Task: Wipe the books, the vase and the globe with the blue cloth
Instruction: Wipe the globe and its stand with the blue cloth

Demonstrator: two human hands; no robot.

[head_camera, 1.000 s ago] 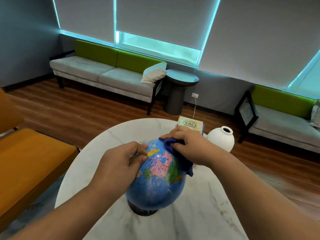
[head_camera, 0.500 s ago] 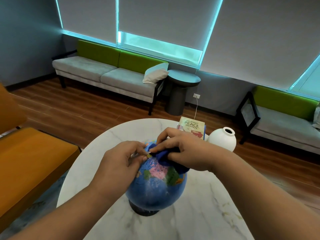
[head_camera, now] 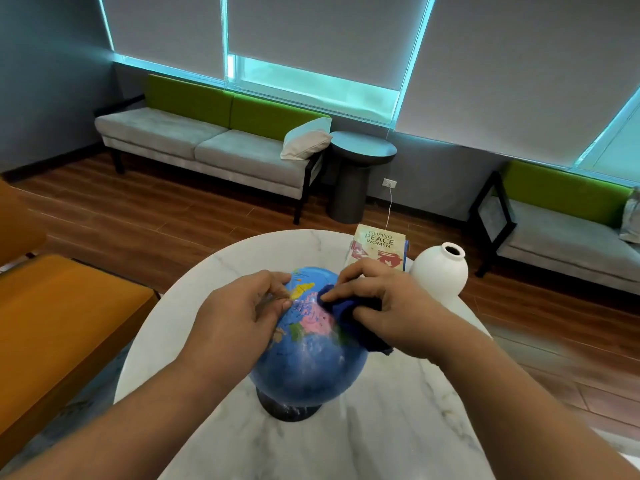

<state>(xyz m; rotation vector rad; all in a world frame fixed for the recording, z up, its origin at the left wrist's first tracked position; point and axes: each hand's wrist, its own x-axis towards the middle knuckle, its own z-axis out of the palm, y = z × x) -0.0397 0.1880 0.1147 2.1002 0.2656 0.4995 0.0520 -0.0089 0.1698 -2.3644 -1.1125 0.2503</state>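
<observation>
Globe being wiped on the marble surface (head_camera: 214, 271).
Right hand (head_camera: 391, 306) fingers clamp the blue cloth (head_camera: 349, 323) against the globe (head_camera: 311, 362); left hand (head_camera: 235, 317) fingers pinch its top. Whether the books (head_camera: 379, 247) and vase (head_camera: 440, 271) are done cannot be told.

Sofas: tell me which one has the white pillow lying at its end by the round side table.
The left sofa, under the middle window. Its pillow leans at the end beside the dark side table. The right sofa stands apart, farther from that table.

glossy globe (head_camera: 308, 362), soft cloth (head_camera: 349, 315), matt vase (head_camera: 439, 273), marble table (head_camera: 381, 427).
</observation>
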